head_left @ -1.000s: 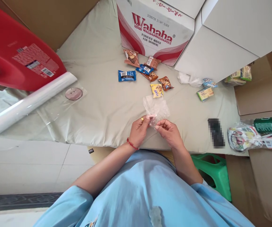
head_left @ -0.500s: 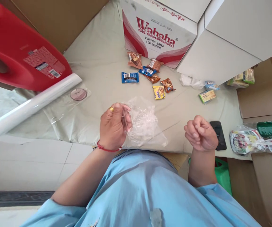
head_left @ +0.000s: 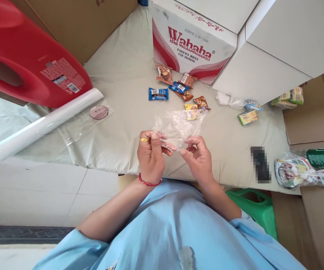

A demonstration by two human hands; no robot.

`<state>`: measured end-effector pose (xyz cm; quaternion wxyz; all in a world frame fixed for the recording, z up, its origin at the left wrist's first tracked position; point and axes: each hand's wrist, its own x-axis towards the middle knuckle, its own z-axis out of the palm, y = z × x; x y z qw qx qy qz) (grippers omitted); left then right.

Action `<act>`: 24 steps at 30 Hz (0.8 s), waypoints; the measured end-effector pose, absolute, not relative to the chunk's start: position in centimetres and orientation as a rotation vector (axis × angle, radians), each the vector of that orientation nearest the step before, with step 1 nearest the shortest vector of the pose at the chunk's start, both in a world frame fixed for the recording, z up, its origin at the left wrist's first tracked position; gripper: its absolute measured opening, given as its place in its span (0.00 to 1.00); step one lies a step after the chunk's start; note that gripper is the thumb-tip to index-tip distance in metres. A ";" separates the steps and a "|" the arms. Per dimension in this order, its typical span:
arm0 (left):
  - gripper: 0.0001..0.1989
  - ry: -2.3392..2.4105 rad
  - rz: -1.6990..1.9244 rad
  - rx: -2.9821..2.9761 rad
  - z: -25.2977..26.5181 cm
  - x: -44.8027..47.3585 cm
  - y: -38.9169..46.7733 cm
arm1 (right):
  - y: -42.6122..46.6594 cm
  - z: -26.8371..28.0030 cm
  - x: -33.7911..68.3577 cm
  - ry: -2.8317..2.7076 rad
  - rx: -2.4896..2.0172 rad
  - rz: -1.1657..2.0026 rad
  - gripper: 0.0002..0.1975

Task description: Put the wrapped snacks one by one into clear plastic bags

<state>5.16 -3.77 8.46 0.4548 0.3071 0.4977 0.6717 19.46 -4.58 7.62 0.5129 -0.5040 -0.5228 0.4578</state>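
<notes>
A crinkled clear plastic bag [head_left: 175, 123] is spread in front of me, just above the cloth. My left hand [head_left: 152, 152] pinches its near left edge between thumb and fingers; a gold ring and a red bracelet are on this hand. At the bag's near right edge, my right hand [head_left: 197, 155] has thumb and fingertips curled on the film, the exact grip partly hidden. Through the bag's far part shows a yellow snack packet [head_left: 191, 111]. Beyond lie a blue packet [head_left: 158, 94] and several brown packets, one of them a brown snack packet [head_left: 202, 102].
A Wahaha carton [head_left: 190, 48] stands at the back. On the left are a red jug [head_left: 46, 56] and a white plastic roll [head_left: 46, 122] beside a clear bag with a round label [head_left: 99, 112]. A pixelated dark object [head_left: 260, 165] and a wrapped bottle [head_left: 323, 157] lie right.
My right hand has come in from the right to the bag's edge. The left hand has moved slightly right, and the bag is lifted and shifted toward the packets.
</notes>
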 end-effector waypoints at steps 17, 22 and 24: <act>0.27 0.998 1.168 0.288 7.6 1.5 -1.4 | -3.3 8.0 21.6 -0.983 -1.102 1.200 0.14; 0.31 0.879 0.937 0.337 7.3 4.0 -3.7 | -4.2 6.9 20.0 -1.161 -1.094 1.215 0.11; 0.26 0.913 0.938 0.459 7.0 4.7 -3.8 | -4.6 6.5 19.6 -1.253 -1.082 1.266 0.10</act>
